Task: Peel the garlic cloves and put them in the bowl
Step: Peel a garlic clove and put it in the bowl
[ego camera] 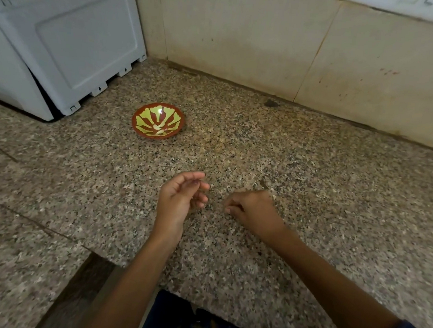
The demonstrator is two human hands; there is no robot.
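Observation:
A small red bowl with a yellow pattern [158, 121] sits on the speckled granite counter [312, 198], left of centre, with a few pale peeled garlic cloves [159, 128] in its bottom. My left hand [181, 197] hovers in front of the bowl, palm turned right, its fingers loosely curled around nothing I can see. My right hand [252, 208] is a short gap to its right, knuckles up, fingers curled under against the counter. Nothing shows in its grip. No unpeeled garlic is visible on the counter.
A white appliance [63, 45] stands at the back left, close behind the bowl. A beige tiled wall [273, 38] runs along the back. A small dark scrap [263, 184] lies just beyond my right hand. The counter's front edge steps down at the lower left.

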